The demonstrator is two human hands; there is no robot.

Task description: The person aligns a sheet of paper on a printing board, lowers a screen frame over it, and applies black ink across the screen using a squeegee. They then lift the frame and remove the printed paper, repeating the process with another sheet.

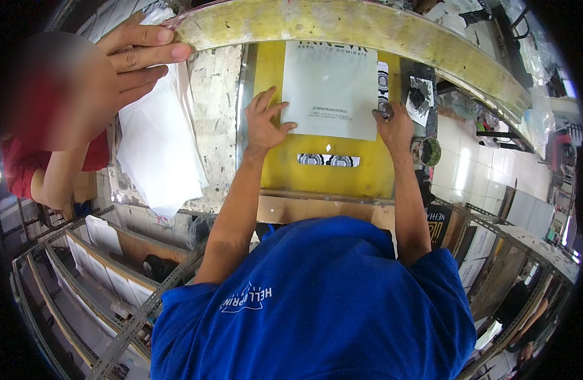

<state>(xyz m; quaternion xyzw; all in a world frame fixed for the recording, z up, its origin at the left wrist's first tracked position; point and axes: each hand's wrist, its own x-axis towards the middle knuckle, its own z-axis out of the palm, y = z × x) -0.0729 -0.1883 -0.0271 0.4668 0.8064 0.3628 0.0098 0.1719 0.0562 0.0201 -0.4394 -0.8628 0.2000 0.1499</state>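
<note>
A pale grey-white sheet [329, 88] with black print lies flat on a yellow board [291, 174]. At its left edge, my left hand [268, 121] is open with fingers spread, thumb and fingertips touching the sheet's side. My right hand [396, 126] rests by the lower right edge, thumb apart from the bent fingers and near the sheet's border; it grips nothing that I can see. Beside that hand runs an upright black-and-white patterned strip [383, 82]. A similar strip [328, 160] lies crosswise below the sheet, with a small white diamond above it.
A long wooden frame bar [342, 22] spans above the board, a co-worker's hand [146, 57] on its left end. White sheets [158, 139] hang over the table's left side. A small round container [429, 152] stands at right. Metal racks [133, 323] flank me.
</note>
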